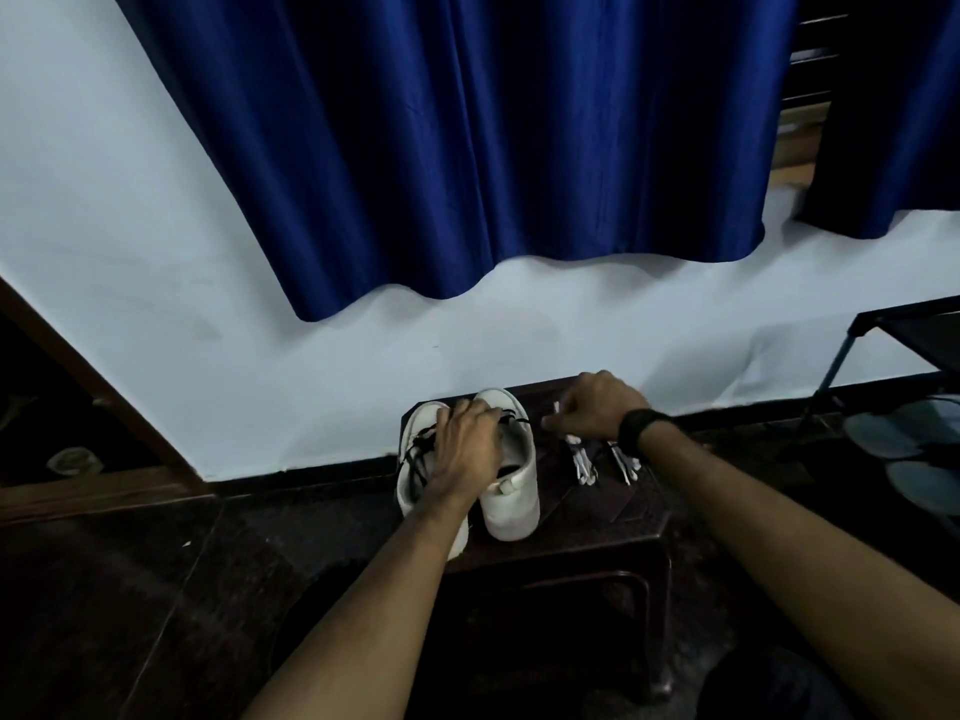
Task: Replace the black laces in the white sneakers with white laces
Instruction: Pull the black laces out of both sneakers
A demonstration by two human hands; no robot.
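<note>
We find the pair of white low-top sneakers (511,491) standing side by side, touching, on a dark brown plastic stool (597,532), heels toward us and toes toward the white wall (156,200). Thin black laces (418,449) run through the eyelets of the sneaker at 9 o'clock of the pair and show across the tongue of the other.

Our left hand (467,449) lies over the two sneakers where they meet, fingers spread and bent down onto the tongues and laces (whether they pinch a lace we cannot tell).

At 3 o'clock from the sneakers, on the same stool, lie the bundled white laces (584,462) in two small bunches, near each other. Our right hand (597,407), a black wristwatch (636,428) on its wrist, sits over their far end with fingers curled together; a white lace tip shows at the fingertips, so the hand appears to pinch it.

A deep blue pleated curtain (493,148) hangs at 12 o'clock. A black metal rack (883,345) holding grey footwear (893,433) stands at 3 o'clock.
</note>
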